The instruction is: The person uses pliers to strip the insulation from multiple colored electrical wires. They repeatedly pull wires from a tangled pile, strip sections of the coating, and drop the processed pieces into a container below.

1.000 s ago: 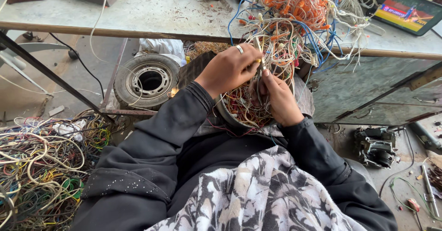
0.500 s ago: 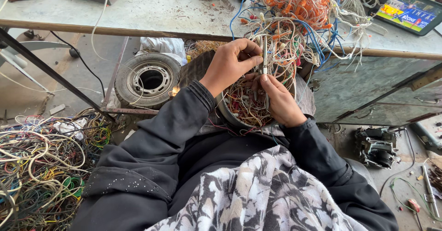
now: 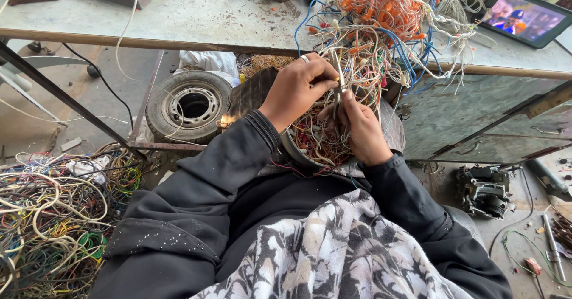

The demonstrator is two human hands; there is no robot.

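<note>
Black sleeves fill the bottom of my view, a patterned cloth (image 3: 333,251) over the lap; just beyond, my right hand (image 3: 360,129) is curled, its fingertips pressed onto a thin white wire (image 3: 339,78) that stands nearly upright; my left hand (image 3: 298,87), ring on one finger, pinches that same wire just beside it; both hover over a round bowl (image 3: 292,150) heaped with wire scraps. Farther on, the tangled wire bundle (image 3: 381,25) spills off the grey table (image 3: 167,16); a tyre (image 3: 187,105) lies left, a tablet (image 3: 524,16) far right.
</note>
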